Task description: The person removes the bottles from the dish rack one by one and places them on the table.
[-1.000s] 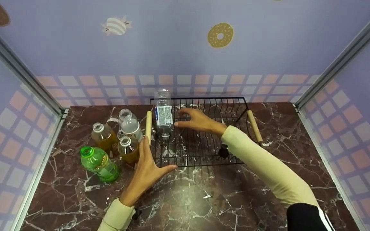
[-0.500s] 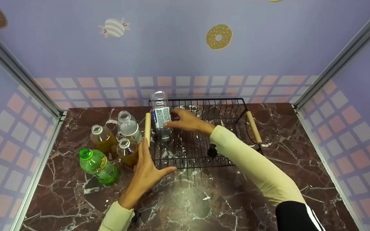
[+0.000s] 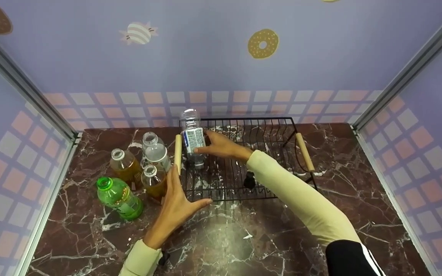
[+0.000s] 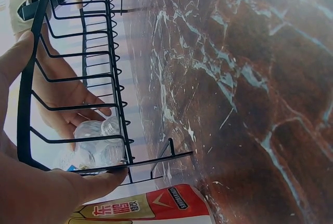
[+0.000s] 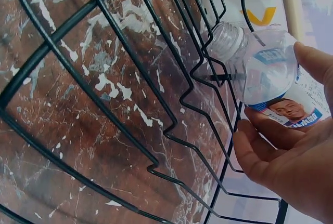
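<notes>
A clear empty plastic bottle (image 3: 191, 120) with a blue-and-white label stands neck down in the black wire rack (image 3: 244, 119), at its left end, leaning slightly. My right hand (image 3: 225, 146) grips this bottle, thumb on the near side and fingers round the back; the right wrist view shows the bottle's mouth (image 5: 227, 39) low between the wires. At the rack's front left corner my left hand (image 3: 177, 203) rests with straight, spread fingers, one along the left wooden handle (image 3: 177, 153) and the thumb at the front rim. In the left wrist view thumb and fingers touch the rack's rim (image 4: 25, 99).
Left of the rack stand uncapped bottles: a green bottle (image 3: 119, 199), two with amber liquid, a back one (image 3: 125, 166) and a front one (image 3: 154, 182), and a clear one (image 3: 155, 151). A marble-patterned surface (image 3: 244, 234) lies under everything, with purple walls (image 3: 205, 57) around.
My right hand has moved left onto the clear bottle and taken hold of it. The bottle's upper end has tipped slightly left. My left hand has stayed at the rack's corner.
</notes>
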Demonstrator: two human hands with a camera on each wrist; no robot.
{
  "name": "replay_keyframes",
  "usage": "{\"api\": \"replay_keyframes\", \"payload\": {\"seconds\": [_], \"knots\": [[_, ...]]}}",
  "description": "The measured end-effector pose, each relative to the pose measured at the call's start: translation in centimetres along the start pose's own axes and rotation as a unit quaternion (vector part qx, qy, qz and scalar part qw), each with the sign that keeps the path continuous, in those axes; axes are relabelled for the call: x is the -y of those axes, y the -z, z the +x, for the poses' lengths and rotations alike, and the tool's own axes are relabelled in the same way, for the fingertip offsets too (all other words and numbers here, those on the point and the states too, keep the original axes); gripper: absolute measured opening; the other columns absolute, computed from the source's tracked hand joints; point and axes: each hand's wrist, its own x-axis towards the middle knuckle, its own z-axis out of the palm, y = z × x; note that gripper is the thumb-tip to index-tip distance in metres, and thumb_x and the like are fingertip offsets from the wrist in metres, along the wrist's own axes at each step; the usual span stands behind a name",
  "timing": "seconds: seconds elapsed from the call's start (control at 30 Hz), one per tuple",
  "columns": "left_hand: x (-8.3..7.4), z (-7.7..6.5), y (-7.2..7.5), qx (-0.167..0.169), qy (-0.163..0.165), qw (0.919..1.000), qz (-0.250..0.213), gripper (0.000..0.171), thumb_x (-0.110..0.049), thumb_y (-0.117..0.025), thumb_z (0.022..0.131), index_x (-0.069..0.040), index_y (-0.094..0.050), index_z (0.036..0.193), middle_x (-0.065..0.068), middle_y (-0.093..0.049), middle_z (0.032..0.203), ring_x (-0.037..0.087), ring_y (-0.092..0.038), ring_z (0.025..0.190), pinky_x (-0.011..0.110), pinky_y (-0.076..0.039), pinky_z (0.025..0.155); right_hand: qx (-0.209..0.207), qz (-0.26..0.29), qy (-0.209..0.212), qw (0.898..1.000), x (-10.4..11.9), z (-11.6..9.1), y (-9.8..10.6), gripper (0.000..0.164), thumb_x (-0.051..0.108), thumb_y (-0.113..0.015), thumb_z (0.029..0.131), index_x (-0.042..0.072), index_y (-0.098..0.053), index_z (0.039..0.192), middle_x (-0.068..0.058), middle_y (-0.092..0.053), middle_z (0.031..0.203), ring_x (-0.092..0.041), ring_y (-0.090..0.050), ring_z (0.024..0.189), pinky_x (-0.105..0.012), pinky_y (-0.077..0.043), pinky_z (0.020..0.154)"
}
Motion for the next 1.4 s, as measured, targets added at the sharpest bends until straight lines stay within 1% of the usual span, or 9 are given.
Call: {"api": "replay_keyframes", "payload": {"seconds": [0.13, 0.23, 0.37, 0.47, 0.67, 0.8, 1.1, 1.33, 1.4], "knots": [[0.0, -0.1, -0.1, -0.004, -0.003, 1.0000, 0.002, 0.152, -0.052, -0.101, 0.075, 0.002, 0.001, 0.174, 0.035, -0.002, 0.178, 0.064, -0.038, 0.150, 0.075, -0.048, 0.112, 0.002, 0.034, -0.007, 0.999, -0.1, -0.1, 0.1, 0.101, 0.045, -0.084, 0.098, -0.004, -0.031, 0.169, -0.026, -0.057, 0.157, -0.040, -0.057, 0.143, -0.054, -0.047, 0.124], [0.1, -0.1, -0.1, -0.007, -0.004, 0.9999, 0.006, 0.151, -0.052, -0.101, 0.076, 0.002, 0.000, 0.174, 0.034, -0.005, 0.178, 0.062, -0.041, 0.149, 0.074, -0.051, 0.109, 0.005, 0.083, -0.008, 0.997, 0.0, -0.5, 0.4, 0.096, 0.036, -0.087, 0.097, -0.005, -0.036, 0.166, -0.021, -0.069, 0.136, -0.035, -0.068, 0.122, -0.052, -0.057, 0.112], [0.1, 0.0, 0.0, -0.006, -0.002, 0.9999, 0.008, 0.151, -0.056, -0.100, 0.076, 0.002, 0.000, 0.174, 0.033, -0.005, 0.179, 0.062, -0.042, 0.148, 0.073, -0.051, 0.110, 0.007, 0.120, 0.002, 0.993, 0.2, -1.4, 1.0, 0.086, 0.030, -0.088, 0.096, -0.006, -0.043, 0.160, -0.015, -0.073, 0.124, -0.029, -0.072, 0.110, -0.056, -0.060, 0.106], [0.1, -0.1, 0.1, -0.006, 0.003, 1.0000, 0.007, 0.152, -0.057, -0.100, 0.075, 0.001, 0.001, 0.174, 0.032, -0.003, 0.179, 0.063, -0.044, 0.146, 0.072, -0.050, 0.112, 0.006, 0.122, 0.016, 0.992, 0.5, -2.2, 1.4, 0.075, 0.028, -0.087, 0.097, -0.006, -0.051, 0.154, -0.015, -0.073, 0.124, -0.029, -0.073, 0.109, -0.058, -0.061, 0.105], [0.0, -0.2, 0.3, -0.001, 0.014, 0.9999, 0.003, 0.155, -0.059, -0.100, 0.073, -0.002, 0.002, 0.175, 0.030, 0.001, 0.181, 0.064, -0.042, 0.147, 0.074, -0.046, 0.114, -0.007, 0.132, 0.030, 0.991, 0.7, -4.3, 2.6, 0.063, 0.021, -0.085, 0.098, -0.006, -0.057, 0.148, -0.016, -0.074, 0.125, -0.032, -0.074, 0.112, -0.043, -0.065, 0.100], [0.0, -0.2, 0.2, -0.002, 0.012, 0.9999, 0.000, 0.156, -0.061, -0.100, 0.072, -0.002, 0.002, 0.175, 0.031, 0.000, 0.180, 0.064, -0.041, 0.148, 0.075, -0.046, 0.114, -0.023, 0.135, 0.024, 0.990, 0.2, -5.9, 3.6, 0.063, 0.020, -0.084, 0.098, -0.006, -0.056, 0.149, -0.017, -0.074, 0.126, -0.032, -0.073, 0.114, -0.042, -0.064, 0.101], [0.2, -0.1, -0.2, -0.008, 0.014, 0.9998, -0.008, 0.155, -0.060, -0.100, 0.073, -0.002, 0.001, 0.175, 0.031, -0.002, 0.180, 0.058, -0.031, 0.157, 0.078, -0.039, 0.119, -0.059, 0.141, 0.009, 0.988, -0.9, -9.5, 5.2, 0.065, 0.018, -0.088, 0.095, -0.007, -0.055, 0.146, -0.021, -0.073, 0.122, -0.033, -0.072, 0.107, -0.059, -0.062, 0.102], [0.2, 0.0, -0.2, -0.006, 0.022, 0.9996, -0.015, 0.153, -0.059, -0.100, 0.074, -0.004, 0.001, 0.176, 0.030, -0.003, 0.180, 0.053, -0.024, 0.162, 0.078, -0.034, 0.122, -0.067, 0.135, 0.012, 0.988, -1.5, -11.6, 6.0, 0.068, 0.015, -0.087, 0.095, -0.009, -0.054, 0.148, -0.023, -0.071, 0.128, -0.034, -0.072, 0.109, -0.044, -0.067, 0.094], [0.1, 0.0, -0.2, -0.007, 0.020, 0.9997, -0.014, 0.153, -0.057, -0.101, 0.074, -0.004, 0.000, 0.176, 0.030, -0.003, 0.180, 0.054, -0.025, 0.161, 0.077, -0.035, 0.122, -0.071, 0.134, 0.013, 0.988, -1.7, -12.1, 6.2, 0.067, 0.014, -0.087, 0.094, -0.010, -0.054, 0.148, -0.023, -0.071, 0.127, -0.034, -0.073, 0.107, -0.047, -0.067, 0.093]]}}
